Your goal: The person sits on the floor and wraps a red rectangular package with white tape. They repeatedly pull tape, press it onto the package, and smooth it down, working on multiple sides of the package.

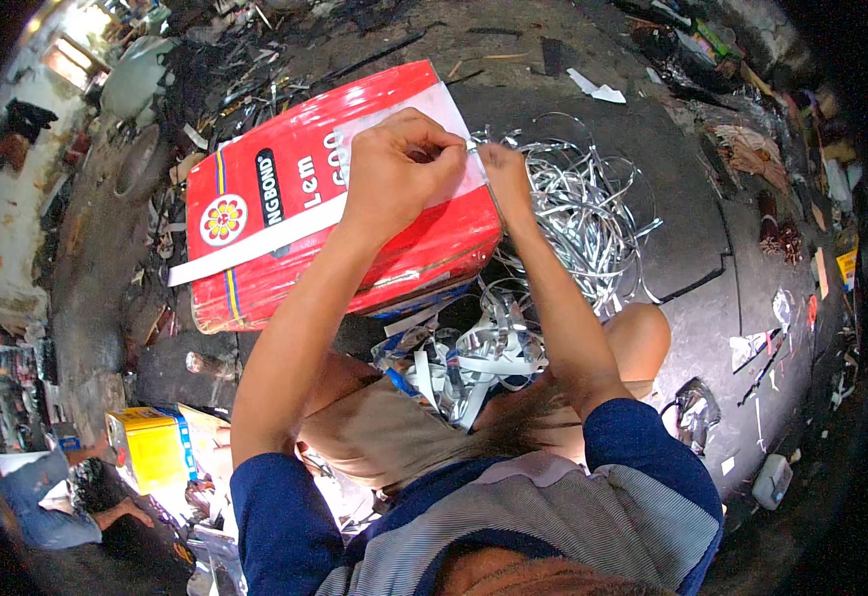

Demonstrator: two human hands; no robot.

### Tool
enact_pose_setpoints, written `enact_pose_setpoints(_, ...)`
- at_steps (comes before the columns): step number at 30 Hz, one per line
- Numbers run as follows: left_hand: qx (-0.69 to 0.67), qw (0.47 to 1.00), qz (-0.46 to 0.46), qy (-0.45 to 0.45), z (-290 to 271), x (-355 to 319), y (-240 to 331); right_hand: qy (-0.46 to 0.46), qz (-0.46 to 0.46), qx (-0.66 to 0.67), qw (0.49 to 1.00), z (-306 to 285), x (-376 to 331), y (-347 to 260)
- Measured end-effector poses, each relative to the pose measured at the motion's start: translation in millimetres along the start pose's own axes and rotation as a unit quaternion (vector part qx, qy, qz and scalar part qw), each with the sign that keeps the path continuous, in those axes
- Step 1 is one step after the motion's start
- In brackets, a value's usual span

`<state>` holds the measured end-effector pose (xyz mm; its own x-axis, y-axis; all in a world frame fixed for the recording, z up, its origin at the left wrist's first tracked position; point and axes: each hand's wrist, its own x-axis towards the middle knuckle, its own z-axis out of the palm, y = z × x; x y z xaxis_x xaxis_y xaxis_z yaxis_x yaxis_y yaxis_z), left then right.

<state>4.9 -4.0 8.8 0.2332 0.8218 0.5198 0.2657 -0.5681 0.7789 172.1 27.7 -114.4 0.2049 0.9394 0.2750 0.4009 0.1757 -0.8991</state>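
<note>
A large red box (265, 223) with a flower emblem lies in front of me, reaching over my crossed legs. A long white strip (255, 238) runs slantwise across its top, and a wider pale sheet (449, 109) lies near its right end. My left hand (404, 169) is over the box, thumb and fingers pinched together; what sits between the fingertips is too small to name. Just beyond the box's right edge is my right hand (505, 177), close to the left fingertips, its fingers blurred. A tangled heap of thin silver strips (588, 223) lies beside it.
More silver and white strips (478, 358) are bunched in front of my lap. At the lower left stands a yellow box (146, 447), near another person's jeans-clad leg (41, 502). A white object (772, 482) lies at the right. Scraps litter the dark floor (672, 238).
</note>
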Motion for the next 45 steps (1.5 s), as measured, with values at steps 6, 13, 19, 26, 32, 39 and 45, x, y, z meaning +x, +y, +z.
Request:
enact_pose_setpoints(6,0.031,0.999,-0.007,-0.003,-1.9,2.5,-0.7,0.025,0.081,-0.041,0.996,37.8,-34.1,115.8)
enact_pose_setpoints(13,0.027,0.999,-0.014,-0.015,0.8,5.5,-2.0,-0.057,0.139,-0.246,0.958,47.7,-64.6,225.4)
enact_pose_setpoints(19,0.012,1.0,-0.011,-0.022,-0.1,7.9,-2.6,-0.08,0.249,-0.265,0.928,38.1,-86.0,248.7)
enact_pose_setpoints(26,0.004,1.0,0.014,-0.017,2.9,5.0,-2.3,-0.08,0.33,-0.272,0.9,20.3,-102.8,245.9)
enact_pose_setpoints(32,0.052,0.993,0.096,-0.054,-7.8,2.6,-8.7,-0.115,0.343,-0.296,0.884,15.5,-96.2,232.6)
enact_pose_setpoints(39,0.196,0.931,0.289,-0.101,-16.5,2.5,-4.4,-0.104,0.308,-0.327,0.888,-13.6,-98.6,253.2)
enact_pose_setpoints(45,0.195,0.942,0.245,-0.121,-24.5,-7.2,-1.1,-0.062,0.342,-0.337,0.875,-14.9,-97.4,269.9)
